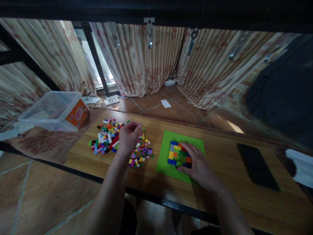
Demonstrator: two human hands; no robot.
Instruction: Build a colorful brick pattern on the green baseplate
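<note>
My left hand [129,135] is above a pile of loose toy bricks [105,138] of many colours. Its fingers are pinched together, and whatever may be between them is hidden. On a green baseplate [163,163] sits a low, roughly square build of toy bricks [174,153] in blue, yellow, red, orange and green. Around its right side curls my right hand [198,163], with the fingertips at the far edge and the thumb at the near edge. That hand covers part of the build and of the plate.
A clear plastic box [51,106] with an orange label stands at the left end of the wooden table [146,179]. To the right lies a dark flat object [256,166], with white paper [300,166] farther right. Striped curtains [161,58] hang beyond the table.
</note>
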